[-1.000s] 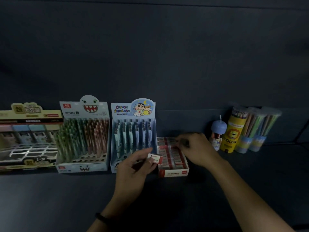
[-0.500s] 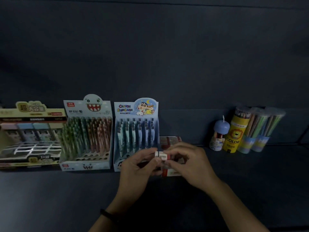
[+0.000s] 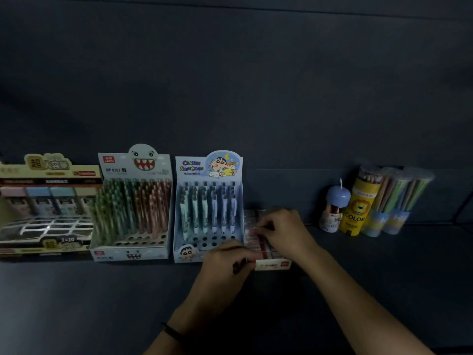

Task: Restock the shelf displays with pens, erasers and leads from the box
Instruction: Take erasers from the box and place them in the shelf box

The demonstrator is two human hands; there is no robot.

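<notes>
Lowered since a moment ago onto red-and-white cardboard eraser tray (image 3: 272, 265): right hand (image 3: 284, 234), fingertips pinching small white red-banded eraser (image 3: 256, 233); left hand (image 3: 225, 265), curled at front corner, hold too blurred to tell.

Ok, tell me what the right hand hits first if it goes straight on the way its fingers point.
Probably the right wall of the Crayon Shin-chan pen display: the right hand points its fingers left across the eraser box, which stands right beside it. Height is hard to judge.
</notes>
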